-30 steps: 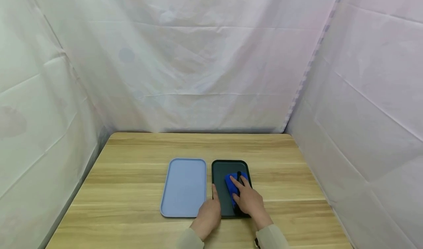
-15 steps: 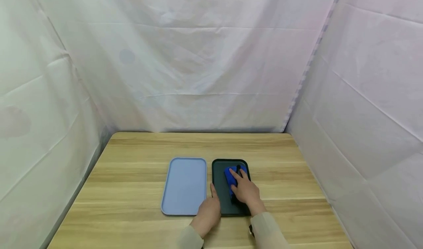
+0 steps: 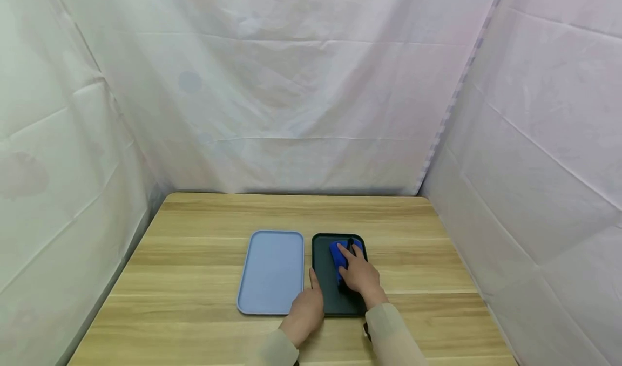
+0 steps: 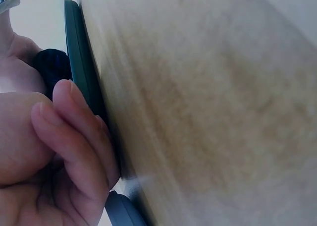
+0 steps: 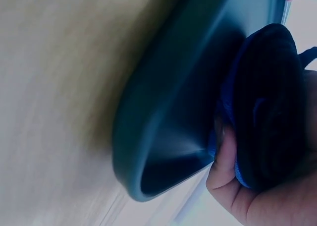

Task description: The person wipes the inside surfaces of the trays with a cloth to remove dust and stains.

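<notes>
My right hand (image 3: 360, 274) grips a soft blue pad (image 3: 336, 251) with a black strap, on the dark green tray (image 3: 335, 301). Two fingers spread over its top and the thumb lies along its left side. In the right wrist view the pad's black padded end (image 5: 270, 107) faces me, a curled finger against its blue edge. My left hand (image 3: 307, 305) rests at the near left corner of the green tray. Its index finger is straight along the left rim, while other fingers (image 4: 79, 137) curl loosely in the left wrist view.
A light blue tray (image 3: 272, 274) lies just left of the green one, a narrow gap between them. Both are on a wood-grain table (image 3: 194, 279). White sheeting (image 3: 301, 85) hangs behind the table and along both sides.
My right hand has moved the blue pad away from me, towards the far end of the green tray. The left hand has stayed almost still at the rim.
</notes>
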`<state>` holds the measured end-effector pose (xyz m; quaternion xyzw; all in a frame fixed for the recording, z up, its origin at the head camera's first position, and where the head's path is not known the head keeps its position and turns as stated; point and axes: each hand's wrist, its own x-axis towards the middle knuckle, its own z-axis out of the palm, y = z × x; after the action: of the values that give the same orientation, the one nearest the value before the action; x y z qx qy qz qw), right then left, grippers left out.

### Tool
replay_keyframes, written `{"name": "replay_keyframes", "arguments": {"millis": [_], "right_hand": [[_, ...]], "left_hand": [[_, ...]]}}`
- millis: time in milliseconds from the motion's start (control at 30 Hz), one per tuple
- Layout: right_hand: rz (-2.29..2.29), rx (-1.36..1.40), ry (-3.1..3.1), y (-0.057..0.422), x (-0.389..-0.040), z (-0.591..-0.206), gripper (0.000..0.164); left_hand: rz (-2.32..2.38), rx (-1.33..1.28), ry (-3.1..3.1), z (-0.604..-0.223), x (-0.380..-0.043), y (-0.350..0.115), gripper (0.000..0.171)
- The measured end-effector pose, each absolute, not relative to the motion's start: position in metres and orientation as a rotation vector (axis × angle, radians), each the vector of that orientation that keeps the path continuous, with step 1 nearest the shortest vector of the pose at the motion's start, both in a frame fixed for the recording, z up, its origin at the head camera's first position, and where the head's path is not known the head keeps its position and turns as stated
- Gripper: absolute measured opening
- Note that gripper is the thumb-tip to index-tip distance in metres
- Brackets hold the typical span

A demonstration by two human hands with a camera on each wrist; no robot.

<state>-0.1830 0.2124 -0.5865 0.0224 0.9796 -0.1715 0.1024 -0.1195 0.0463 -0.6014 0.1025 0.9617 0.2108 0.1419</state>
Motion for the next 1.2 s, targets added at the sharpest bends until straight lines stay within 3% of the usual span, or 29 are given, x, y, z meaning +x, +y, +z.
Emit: {"name": "replay_keyframes", "arguments": {"millis": [1200], "right_hand": [[-0.513,0.211,2.922,0.167,-0.201,-0.597,0.065]], "left_hand": [[0.547,0.326,2.783,-0.595,-0.120,0.045,0.089]]}}
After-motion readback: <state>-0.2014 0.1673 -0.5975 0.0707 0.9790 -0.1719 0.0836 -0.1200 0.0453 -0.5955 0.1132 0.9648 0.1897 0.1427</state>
